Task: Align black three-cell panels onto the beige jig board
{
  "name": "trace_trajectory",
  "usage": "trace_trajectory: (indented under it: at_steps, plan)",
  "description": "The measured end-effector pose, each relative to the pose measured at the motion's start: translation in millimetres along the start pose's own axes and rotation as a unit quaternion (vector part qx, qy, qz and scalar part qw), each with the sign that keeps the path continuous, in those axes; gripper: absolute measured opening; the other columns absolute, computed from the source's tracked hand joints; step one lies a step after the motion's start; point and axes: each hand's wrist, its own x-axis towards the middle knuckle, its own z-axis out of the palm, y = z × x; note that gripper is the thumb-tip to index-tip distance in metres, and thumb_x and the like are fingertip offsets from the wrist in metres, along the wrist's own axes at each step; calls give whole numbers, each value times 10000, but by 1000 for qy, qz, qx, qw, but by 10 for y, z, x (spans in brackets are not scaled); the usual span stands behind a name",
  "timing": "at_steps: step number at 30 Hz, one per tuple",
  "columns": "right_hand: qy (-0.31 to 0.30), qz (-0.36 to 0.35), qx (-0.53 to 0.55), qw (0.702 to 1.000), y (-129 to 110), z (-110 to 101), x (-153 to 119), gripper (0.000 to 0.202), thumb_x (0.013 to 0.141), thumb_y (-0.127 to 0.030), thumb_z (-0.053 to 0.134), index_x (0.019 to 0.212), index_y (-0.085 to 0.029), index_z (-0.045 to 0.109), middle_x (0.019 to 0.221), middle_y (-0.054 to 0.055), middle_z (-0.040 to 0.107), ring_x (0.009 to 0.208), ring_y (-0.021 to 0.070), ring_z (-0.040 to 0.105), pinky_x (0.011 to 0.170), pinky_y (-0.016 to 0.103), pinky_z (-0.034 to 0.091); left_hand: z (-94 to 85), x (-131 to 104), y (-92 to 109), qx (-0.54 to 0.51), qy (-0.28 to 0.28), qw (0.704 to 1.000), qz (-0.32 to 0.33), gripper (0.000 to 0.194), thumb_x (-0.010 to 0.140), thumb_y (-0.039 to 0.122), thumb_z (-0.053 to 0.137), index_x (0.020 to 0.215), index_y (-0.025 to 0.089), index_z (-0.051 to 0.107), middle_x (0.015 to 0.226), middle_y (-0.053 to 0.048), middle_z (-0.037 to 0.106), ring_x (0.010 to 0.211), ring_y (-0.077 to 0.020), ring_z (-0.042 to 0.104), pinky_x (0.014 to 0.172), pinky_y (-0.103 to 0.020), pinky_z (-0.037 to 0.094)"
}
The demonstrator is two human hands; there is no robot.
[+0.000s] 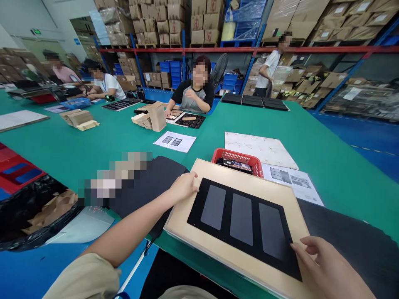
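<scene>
A black rectangular panel [226, 216] with three grey rounded windows lies flat on a cream board [205, 245] near the table's front edge. At the panel's upper left corner, my left hand [184, 187] holds the edge with its fingertips, thumb and fingers pressed together. My right hand [321, 257] pinches the panel's right edge between thumb and index finger. Just behind the board, a red basket [254, 160] holds dark items and a patterned piece.
Dark sheets [346, 236] lie right of the board, and more dark material [146, 182] is at left. Behind are printed sheets [175, 141], a white board [258, 147] and brown stacks [157, 116]. A black-lined bin [18, 211] stands lower left. Several people are across the green table [243, 120].
</scene>
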Motion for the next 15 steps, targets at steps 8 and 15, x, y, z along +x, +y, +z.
trace_trajectory:
  at_steps: [8, 15]
  plan:
    - [-13, -108, 84, 990, -566, -155, 268, 430, 773, -618, 452, 862, -222, 594, 868, 95, 658, 748, 269, 607, 649, 391, 476, 8, 154, -119, -3, -7, 998, 68, 105, 803, 153, 542, 797, 205, 633, 913, -33, 574, 1005, -217, 529, 838, -295, 422]
    - [-90, -295, 82, 948, -1459, 133, 508, 159, 899, -268, 441, 943, -191, 573, 950, 78, 621, 902, 235, 589, 772, 360, 482, 19, 141, -128, 8, -9, 997, 71, 119, 835, 160, 501, 790, 206, 601, 926, -36, 571, 972, -209, 521, 849, -308, 414]
